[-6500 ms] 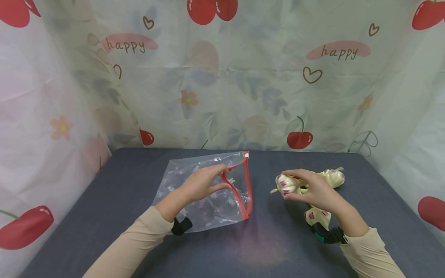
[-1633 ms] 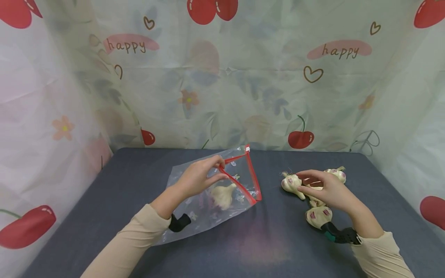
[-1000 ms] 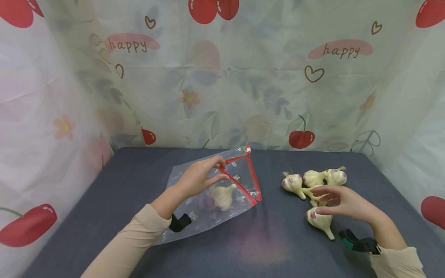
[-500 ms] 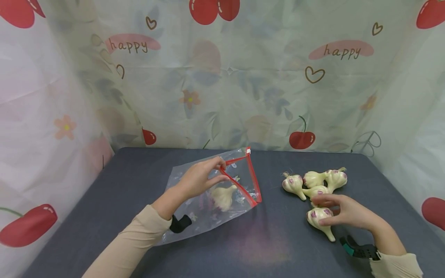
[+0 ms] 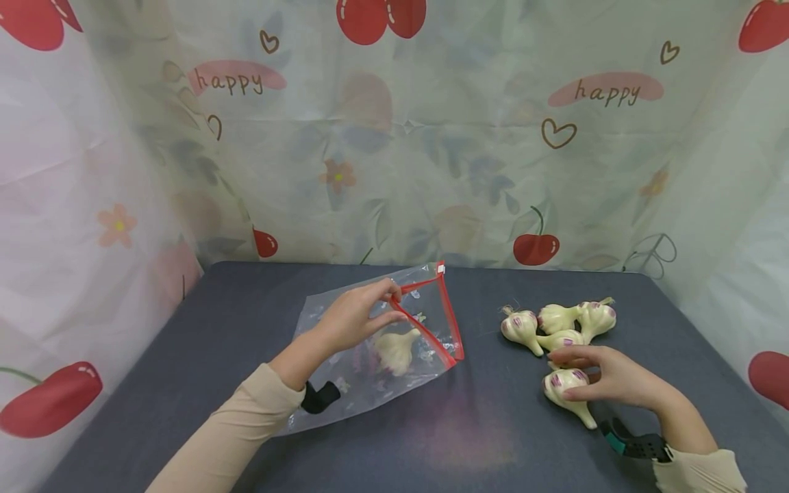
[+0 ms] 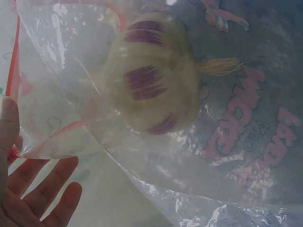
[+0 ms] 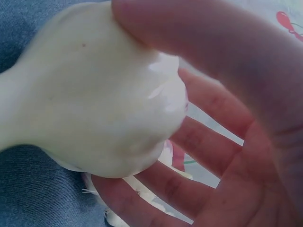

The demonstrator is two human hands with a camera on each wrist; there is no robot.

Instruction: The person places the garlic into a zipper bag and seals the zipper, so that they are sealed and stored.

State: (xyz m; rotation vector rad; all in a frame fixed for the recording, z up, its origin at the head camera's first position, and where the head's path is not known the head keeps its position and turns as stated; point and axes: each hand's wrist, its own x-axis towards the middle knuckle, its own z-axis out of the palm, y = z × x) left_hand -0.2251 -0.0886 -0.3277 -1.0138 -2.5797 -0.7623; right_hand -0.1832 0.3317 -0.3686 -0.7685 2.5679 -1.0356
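Observation:
My left hand (image 5: 354, 316) pinches the red-edged mouth of a clear zip bag (image 5: 364, 404) and keeps it parted. Inside the bag lies one garlic bulb (image 5: 396, 350), whose purple stripes show through the plastic in the left wrist view. To the right, my right hand (image 5: 616, 375) grips the nearest garlic bulb (image 5: 564, 387), thumb on one side and fingers around the other. The right wrist view shows this pale bulb (image 7: 104, 94) close up, its neck pointing away from the palm; it sits low at the dark table.
Just beyond the right hand, several more garlic bulbs (image 5: 557, 318) lie clustered on the dark table (image 5: 481, 445). A printed curtain (image 5: 407, 171) closes off the back and both sides. Black straps with devices sit on both wrists.
Earlier the right hand held a bulb at the cluster and the bag held none; now one lies inside. The right hand has since moved nearer and right, closing around the front bulb.

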